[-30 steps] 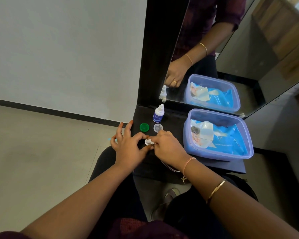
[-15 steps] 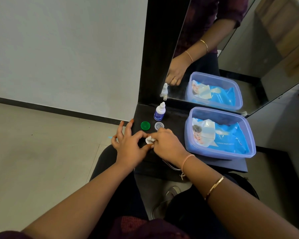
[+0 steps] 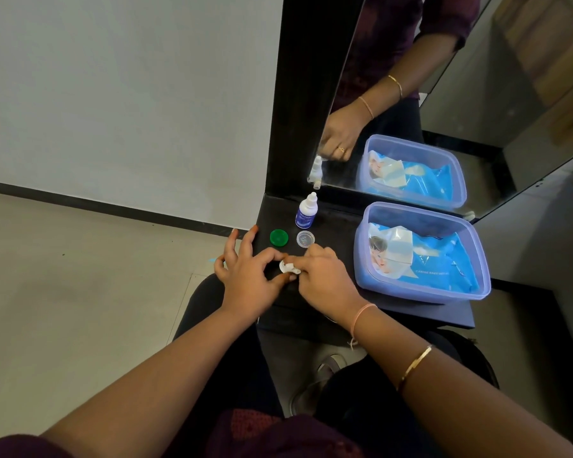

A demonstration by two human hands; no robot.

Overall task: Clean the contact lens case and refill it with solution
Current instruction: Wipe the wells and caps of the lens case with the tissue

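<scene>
Head view: single camera, looking down at a dark shelf (image 3: 331,223) below a mirror (image 3: 477,110).
Left hand (image 3: 245,279): thumb and forefinger pinch the white piece from the left; the other three fingers are spread and point far.
Right hand (image 3: 325,282): fingers curled, gripping the same piece from the right.
White piece (image 3: 288,267): at the near left of the shelf, between the two hands. Mostly covered by fingers, so its long axis and facing cannot be told, nor whether it is case or wipe.
Green cap (image 3: 278,238): lies flat, just beyond the hands.
Clear cap (image 3: 305,239): lies flat, just right of the green cap, apart from it.
Bottle (image 3: 307,210): upright beyond the clear cap, long axis vertical, capped tip up.
Tub (image 3: 420,294): on the right of the shelf, open, holding a blue wipes pack (image 3: 440,269).
</scene>
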